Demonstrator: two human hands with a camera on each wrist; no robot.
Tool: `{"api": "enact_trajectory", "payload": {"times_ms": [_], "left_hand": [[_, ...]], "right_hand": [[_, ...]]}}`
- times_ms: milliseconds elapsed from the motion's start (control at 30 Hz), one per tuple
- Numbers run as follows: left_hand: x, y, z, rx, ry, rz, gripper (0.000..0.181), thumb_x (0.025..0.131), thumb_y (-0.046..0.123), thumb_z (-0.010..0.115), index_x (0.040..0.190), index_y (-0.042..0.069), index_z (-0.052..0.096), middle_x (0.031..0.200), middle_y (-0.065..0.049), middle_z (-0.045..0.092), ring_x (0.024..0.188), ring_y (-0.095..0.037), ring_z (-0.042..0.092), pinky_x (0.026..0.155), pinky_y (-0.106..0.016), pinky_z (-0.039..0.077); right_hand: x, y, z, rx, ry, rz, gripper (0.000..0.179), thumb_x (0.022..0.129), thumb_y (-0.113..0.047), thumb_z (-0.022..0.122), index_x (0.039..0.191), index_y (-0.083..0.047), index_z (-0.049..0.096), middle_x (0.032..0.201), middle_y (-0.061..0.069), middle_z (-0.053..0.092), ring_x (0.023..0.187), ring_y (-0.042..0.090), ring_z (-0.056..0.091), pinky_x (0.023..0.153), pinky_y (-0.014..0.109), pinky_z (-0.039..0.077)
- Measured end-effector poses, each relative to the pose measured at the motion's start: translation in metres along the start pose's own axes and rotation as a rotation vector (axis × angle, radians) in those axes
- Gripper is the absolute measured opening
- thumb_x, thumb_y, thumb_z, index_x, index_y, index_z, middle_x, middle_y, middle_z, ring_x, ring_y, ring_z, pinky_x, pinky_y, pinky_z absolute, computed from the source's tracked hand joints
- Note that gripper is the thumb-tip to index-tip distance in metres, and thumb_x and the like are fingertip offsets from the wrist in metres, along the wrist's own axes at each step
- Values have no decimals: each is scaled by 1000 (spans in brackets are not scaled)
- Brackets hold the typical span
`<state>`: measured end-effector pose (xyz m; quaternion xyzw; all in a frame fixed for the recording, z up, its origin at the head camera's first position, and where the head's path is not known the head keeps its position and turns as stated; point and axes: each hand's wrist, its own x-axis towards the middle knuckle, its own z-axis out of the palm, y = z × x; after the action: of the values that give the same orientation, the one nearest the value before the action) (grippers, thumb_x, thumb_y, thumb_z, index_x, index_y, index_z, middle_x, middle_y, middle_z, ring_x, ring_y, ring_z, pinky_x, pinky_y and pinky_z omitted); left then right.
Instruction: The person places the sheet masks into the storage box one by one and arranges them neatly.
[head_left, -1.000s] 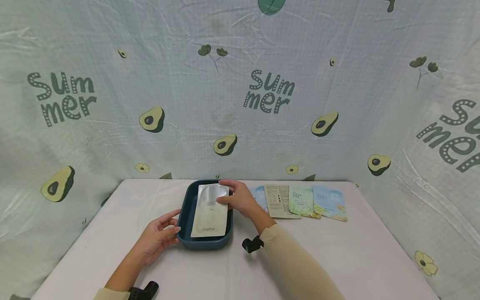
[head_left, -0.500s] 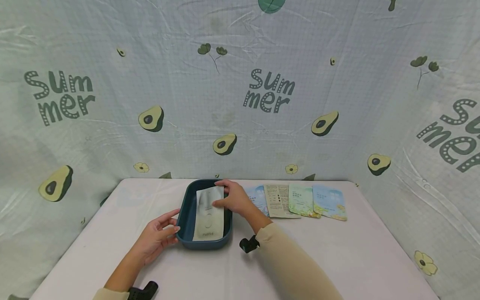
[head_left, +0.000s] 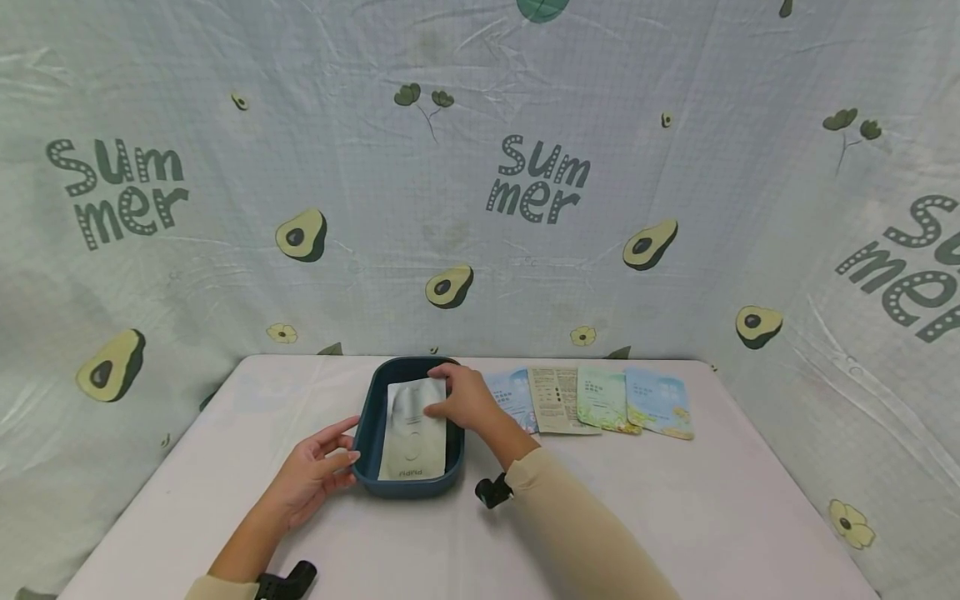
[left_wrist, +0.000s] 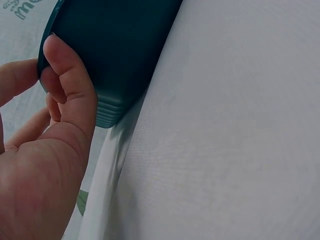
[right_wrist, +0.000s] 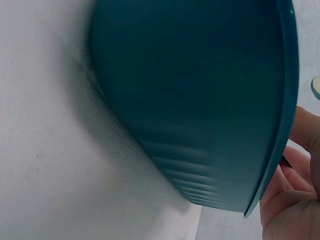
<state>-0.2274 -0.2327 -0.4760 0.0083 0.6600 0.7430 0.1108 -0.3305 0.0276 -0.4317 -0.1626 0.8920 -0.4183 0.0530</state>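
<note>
A dark blue rectangular tray (head_left: pixel 408 490) with raised walls stands left of the table's middle. In it is a silver-cream sheet mask packet (head_left: pixel 411 446), lettering at its near end. My right hand (head_left: pixel 465 400) reaches over the tray's right wall and pinches the packet's far right edge, thumb on top; in the right wrist view the tray wall (right_wrist: pixel 200 100) hides the packet. At the tray's left side, my left hand (head_left: pixel 318 475) holds the rim between thumb and fingers, as the left wrist view shows with the thumb (left_wrist: pixel 70 70) against the outer wall.
Right of the tray, several flat packets overlap in a row: a blue one (head_left: pixel 513 398), a beige one with printed text (head_left: pixel 558 400), a green one (head_left: pixel 606 400) and another blue one (head_left: pixel 660 402). A patterned cloth (head_left: pixel 360 183) hangs behind the pale table (head_left: pixel 675 517).
My right hand has shifted slightly left, lowering the packet further into the tray, where it sits nearer the left wall. My left hand has stayed at the rim.
</note>
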Motion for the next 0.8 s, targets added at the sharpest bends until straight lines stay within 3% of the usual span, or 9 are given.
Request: {"api": "enact_trajectory", "payload": {"times_ms": [367,667,800], "left_hand": [[-1,2,1,18,13,-9,67,100,3,58,160,2,28,106,-1,52,80,-10,62,73,-24,58],[0,1,0,20,17,-15,68,100,6,62,160,4,29,103,1,58,81,-10,64,74,-24,59],[1,0,-2,1,10,-23,70,100,7,63,160,4,28,102,2,61,81,-10,65,75,-23,59]], "right_hand": [[-3,-8,-3,-130,-28,-12,49,83,-17,86,129,-15,70,115,6,69,95,18,59,80,31,54],[-9,-17,0,-271,1,-9,48,84,-18,85,128,-9,69,133,9,68,126,28,59,102,42,53],[-11,-22,-4,-270,-27,4,45,86,-15,83,128,-6,69,131,12,67,121,28,62,99,42,55]]}}
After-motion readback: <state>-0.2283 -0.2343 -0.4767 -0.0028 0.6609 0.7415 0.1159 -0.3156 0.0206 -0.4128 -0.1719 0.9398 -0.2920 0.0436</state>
